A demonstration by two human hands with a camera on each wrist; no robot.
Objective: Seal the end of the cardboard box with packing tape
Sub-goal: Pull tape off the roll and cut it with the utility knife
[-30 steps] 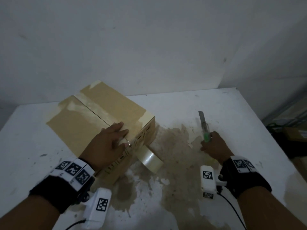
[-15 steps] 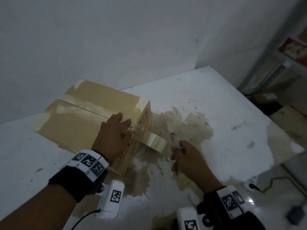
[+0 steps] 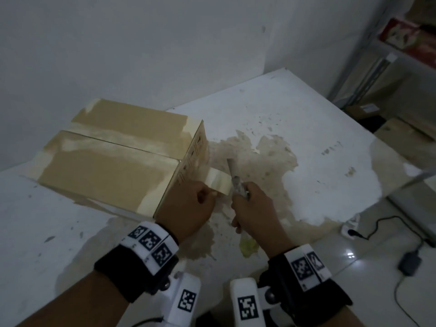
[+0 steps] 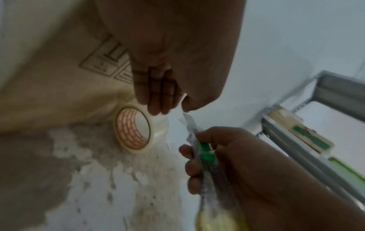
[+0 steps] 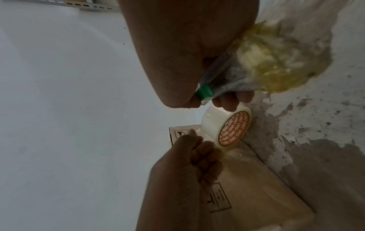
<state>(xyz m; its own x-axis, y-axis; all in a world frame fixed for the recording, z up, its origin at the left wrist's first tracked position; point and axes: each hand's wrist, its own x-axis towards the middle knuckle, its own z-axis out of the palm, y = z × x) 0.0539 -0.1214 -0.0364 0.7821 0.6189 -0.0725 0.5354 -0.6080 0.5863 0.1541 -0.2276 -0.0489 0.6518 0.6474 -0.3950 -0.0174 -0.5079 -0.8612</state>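
Observation:
A cardboard box (image 3: 113,166) lies on the white table (image 3: 306,128), with tape strips along its top seams. A clear packing tape roll (image 3: 218,182) hangs against the box's printed end face. My left hand (image 3: 207,194) pinches the tape at the roll (image 4: 134,129), thumb against fingers (image 4: 158,100). My right hand (image 3: 243,197) grips a utility knife (image 3: 236,180) with a green slider (image 4: 206,152). Its blade points up and away, just right of the roll. In the right wrist view the roll (image 5: 227,128) sits between both hands, above the box (image 5: 256,187).
The tabletop has large brown peeled patches (image 3: 254,161). A wall stands close behind the box. Metal shelving (image 3: 377,50) rises at the right. On the floor at the right lie a cable and power adapter (image 3: 409,263). A yellowish wad (image 5: 276,62) covers the knife's butt end.
My left hand came off the box top and down to the tape roll. My right hand carried the knife leftward until it stood next to the roll. The head view swung right.

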